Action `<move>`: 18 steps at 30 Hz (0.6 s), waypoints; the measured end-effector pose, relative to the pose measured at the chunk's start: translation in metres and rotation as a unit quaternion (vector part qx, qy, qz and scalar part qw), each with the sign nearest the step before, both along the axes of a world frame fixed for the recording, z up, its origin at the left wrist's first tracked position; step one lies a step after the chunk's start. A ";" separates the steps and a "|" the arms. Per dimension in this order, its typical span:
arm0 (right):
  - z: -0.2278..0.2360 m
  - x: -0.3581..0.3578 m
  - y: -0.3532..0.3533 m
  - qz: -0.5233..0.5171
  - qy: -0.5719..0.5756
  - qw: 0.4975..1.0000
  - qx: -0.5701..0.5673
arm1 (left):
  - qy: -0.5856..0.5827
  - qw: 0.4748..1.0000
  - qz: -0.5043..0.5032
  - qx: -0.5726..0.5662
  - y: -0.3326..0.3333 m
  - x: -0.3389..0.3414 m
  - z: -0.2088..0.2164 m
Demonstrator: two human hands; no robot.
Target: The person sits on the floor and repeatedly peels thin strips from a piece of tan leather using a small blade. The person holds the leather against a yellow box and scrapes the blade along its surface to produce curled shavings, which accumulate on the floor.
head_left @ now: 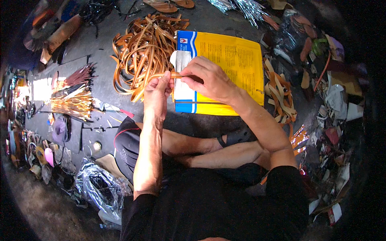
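Observation:
My left hand (159,86) is closed in a pinch, with thumb and finger on a tan leather strip (175,75). The strip's other end runs to my right hand (209,78), whose fingers are bent together around it; the fingertips are partly hidden. Between the hands the strip is held level above a white patch (183,60), perhaps a cloth or paper. That patch lies on a yellow and blue flat sheet or sack (233,60). Touching the left of the sheet is a big tangled heap of shiny tan strips (144,52).
Bundles of dark and gold strips (72,96) lie on the floor at left. More flat tan strips (281,94) rest right of the yellow sheet. Clear plastic (100,186) sits near my left side. Mixed scraps (333,136) spread along the right. Sandals (163,5) are at the far edge.

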State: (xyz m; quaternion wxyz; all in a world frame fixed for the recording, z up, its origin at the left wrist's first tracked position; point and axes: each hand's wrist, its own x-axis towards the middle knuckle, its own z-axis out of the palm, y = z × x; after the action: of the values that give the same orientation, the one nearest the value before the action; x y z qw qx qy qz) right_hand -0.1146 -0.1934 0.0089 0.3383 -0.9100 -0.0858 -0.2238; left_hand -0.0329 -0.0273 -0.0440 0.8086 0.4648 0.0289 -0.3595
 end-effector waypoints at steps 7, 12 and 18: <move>0.002 0.002 -0.002 0.009 -0.010 1.000 0.014 | 0.007 0.999 0.039 0.016 0.019 0.019 -0.024; 0.006 -0.002 0.001 -0.002 0.028 0.999 0.032 | 0.025 0.999 0.038 0.018 0.017 0.018 -0.022; 0.002 -0.004 -0.005 -0.005 0.011 1.000 0.000 | 0.023 0.996 0.080 0.044 0.040 0.034 -0.047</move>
State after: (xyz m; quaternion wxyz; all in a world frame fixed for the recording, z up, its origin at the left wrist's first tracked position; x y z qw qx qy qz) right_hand -0.1190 -0.1981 0.0108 0.3381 -0.9127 -0.0772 -0.2160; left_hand 0.0015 0.0126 -0.0907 0.8128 0.4875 0.1001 -0.3029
